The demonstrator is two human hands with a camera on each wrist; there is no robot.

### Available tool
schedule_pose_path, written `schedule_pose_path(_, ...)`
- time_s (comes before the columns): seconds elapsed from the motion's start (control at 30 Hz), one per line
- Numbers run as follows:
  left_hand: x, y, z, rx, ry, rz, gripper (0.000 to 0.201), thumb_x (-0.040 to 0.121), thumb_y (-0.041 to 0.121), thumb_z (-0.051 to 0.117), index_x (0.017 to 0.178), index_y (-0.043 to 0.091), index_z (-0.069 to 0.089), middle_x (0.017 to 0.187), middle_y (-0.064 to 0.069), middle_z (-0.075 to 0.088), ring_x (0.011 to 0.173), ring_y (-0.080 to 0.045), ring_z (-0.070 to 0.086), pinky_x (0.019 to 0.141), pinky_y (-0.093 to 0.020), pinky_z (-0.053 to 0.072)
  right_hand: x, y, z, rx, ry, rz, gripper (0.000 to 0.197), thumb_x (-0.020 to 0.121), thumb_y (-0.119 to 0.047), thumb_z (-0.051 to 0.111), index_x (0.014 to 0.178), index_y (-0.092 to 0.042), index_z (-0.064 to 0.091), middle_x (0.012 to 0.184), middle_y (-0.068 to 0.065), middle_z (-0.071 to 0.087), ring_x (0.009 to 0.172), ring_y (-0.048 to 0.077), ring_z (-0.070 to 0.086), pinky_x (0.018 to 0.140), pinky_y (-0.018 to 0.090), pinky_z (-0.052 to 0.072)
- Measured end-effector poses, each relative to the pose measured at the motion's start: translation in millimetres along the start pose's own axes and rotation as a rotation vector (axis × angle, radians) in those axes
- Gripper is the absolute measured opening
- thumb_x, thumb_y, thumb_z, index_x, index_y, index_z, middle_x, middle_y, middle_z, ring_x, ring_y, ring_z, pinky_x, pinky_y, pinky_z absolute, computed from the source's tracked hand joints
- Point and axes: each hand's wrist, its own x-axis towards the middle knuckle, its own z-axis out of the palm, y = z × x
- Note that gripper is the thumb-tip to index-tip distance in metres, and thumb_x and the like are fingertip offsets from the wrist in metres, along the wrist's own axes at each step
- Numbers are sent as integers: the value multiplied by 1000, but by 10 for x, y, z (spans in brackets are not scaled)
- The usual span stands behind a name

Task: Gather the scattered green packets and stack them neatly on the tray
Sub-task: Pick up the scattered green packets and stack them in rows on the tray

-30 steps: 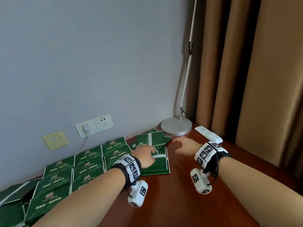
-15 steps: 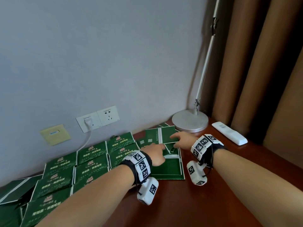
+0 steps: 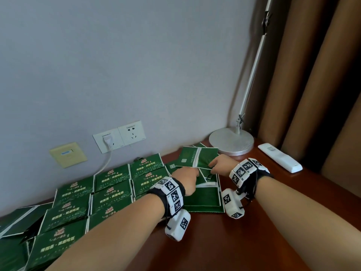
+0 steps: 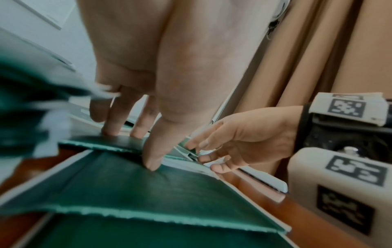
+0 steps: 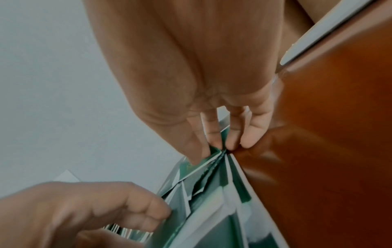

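Packets (image 3: 109, 194) left on table (image 3: 273, 231); lamp base (image 3: 231, 141) behind; remote (image 3: 279, 160) right.

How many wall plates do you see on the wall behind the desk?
3. A beige plate sits farthest left; a white socket with a plug in it is in the middle; an empty white socket adjoins it on the right. None seems hidden.

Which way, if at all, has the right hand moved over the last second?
Yes. Against the lamp base, the right hand has shifted left, off the bare table and onto the loose packets, where it now pinches their edges.
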Motion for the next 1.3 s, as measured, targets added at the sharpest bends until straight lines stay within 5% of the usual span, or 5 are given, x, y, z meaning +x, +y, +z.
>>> schedule_pose_path(0.37,-218,239,-53,-25,52,68,25,81,8,68,105,8,61,101,-7,65,92,-26,62,86,-39,56,-511,322,-165,492,159,210,10,88,-3,63,81,-9,69,91,10,68,79,15,67,55,28,57)
schedule_pose_path(0.6,-427,593,-109,-113,65,90,8,84,4,53,78,6,58,74,-17,56,69,-26,56,61,-33,46,-1020,622,-450,518,278,228,6,75,-3,73,69,-2,73,71,14,73,73,26,73,76,44,60)
schedule_pose_path(0.8,-657,770,-208,-198,134,123,20,91,10,49,103,6,65,100,-12,66,82,-26,61,70,-30,47,-1551,711,-598,399,387,227,20,73,8,66,67,-11,71,72,12,70,58,20,68,64,36,62)
schedule_pose_path(1.13,-950,1122,-240,-410,32,115,42,92,-2,43,131,4,57,123,-13,62,113,-30,62,87,-33,50,-2114,909,-692,141,398,240,35,77,7,55,70,-23,72,88,1,68,76,17,67,58,26,58)
schedule_pose_path(1.3,-966,1144,-154,-363,15,118,40,91,-6,40,124,5,61,125,-12,61,119,-29,59,89,-31,48,-2251,982,-712,41,332,205,38,77,8,60,82,-29,69,91,-5,64,79,9,62,59,18,48)
